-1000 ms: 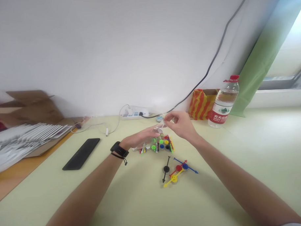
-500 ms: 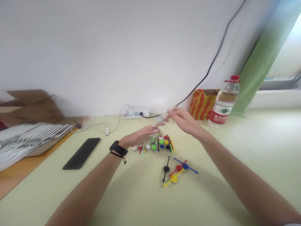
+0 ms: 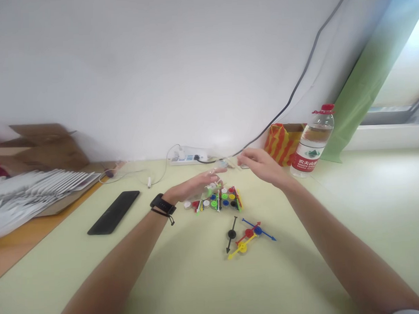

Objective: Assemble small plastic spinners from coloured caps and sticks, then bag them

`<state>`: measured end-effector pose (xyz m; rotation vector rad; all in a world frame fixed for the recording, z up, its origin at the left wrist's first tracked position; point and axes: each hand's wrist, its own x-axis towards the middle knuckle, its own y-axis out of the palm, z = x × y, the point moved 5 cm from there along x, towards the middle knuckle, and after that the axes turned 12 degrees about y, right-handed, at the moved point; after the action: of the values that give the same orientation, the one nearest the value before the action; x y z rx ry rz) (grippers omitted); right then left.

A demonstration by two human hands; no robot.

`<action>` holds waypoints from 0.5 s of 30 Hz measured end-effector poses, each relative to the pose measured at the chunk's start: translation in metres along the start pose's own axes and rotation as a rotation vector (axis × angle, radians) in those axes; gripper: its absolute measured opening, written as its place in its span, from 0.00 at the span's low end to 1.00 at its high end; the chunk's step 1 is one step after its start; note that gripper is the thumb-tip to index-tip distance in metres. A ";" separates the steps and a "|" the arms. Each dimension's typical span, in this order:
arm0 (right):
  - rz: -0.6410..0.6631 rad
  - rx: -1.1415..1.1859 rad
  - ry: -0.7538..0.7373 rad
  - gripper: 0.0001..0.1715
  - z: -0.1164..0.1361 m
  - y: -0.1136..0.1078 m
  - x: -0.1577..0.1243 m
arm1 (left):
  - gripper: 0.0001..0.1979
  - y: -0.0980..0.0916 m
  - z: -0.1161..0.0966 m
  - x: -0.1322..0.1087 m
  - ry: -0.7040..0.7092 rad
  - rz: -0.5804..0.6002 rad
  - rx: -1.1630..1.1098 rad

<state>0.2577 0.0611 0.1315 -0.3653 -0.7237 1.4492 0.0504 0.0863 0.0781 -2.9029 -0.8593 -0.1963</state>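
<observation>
My left hand [image 3: 196,186], with a black watch on its wrist, is closed on a clear plastic bag [image 3: 208,192]; something green and white shows through it. To the right, my right hand [image 3: 259,164] pinches a thin see-through strip [image 3: 233,163], whose kind I cannot make out. Below the hands lies a cluster of colored arrow spinners [image 3: 225,203], partly covered by the left hand and bag. Closer to me are a black arrow spinner [image 3: 232,234], a red one [image 3: 248,233], a blue one [image 3: 258,231] and a yellow one [image 3: 242,248]. The last three overlap.
A black flat slab [image 3: 114,213] and a pile of white packets [image 3: 42,192] lie left, before a cardboard box [image 3: 54,146]. By the wall is a power strip [image 3: 188,157] with cables. A water bottle [image 3: 311,144] and a striped bag [image 3: 281,143] stand right.
My right hand has moved a little to the right, away from the left hand, and its fingers have curled in more. The left hand has shifted slightly left; the spinners have not moved.
</observation>
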 end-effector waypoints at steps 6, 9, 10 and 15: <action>0.279 -0.167 -0.096 0.18 -0.003 0.007 -0.003 | 0.27 -0.018 0.011 -0.001 0.007 -0.033 0.012; 0.126 -0.136 -0.112 0.20 -0.004 -0.001 0.001 | 0.27 -0.018 0.013 -0.001 0.004 -0.027 -0.013; 0.108 -0.114 -0.107 0.19 -0.005 -0.003 0.001 | 0.27 -0.017 0.013 -0.001 0.003 -0.023 -0.025; 0.372 -0.120 -0.040 0.18 -0.011 0.001 -0.001 | 0.27 -0.021 0.011 -0.001 0.022 -0.062 -0.112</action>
<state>0.2643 0.0621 0.1227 -0.5885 -0.8067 1.7707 0.0387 0.1048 0.0687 -2.9724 -0.9659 -0.2905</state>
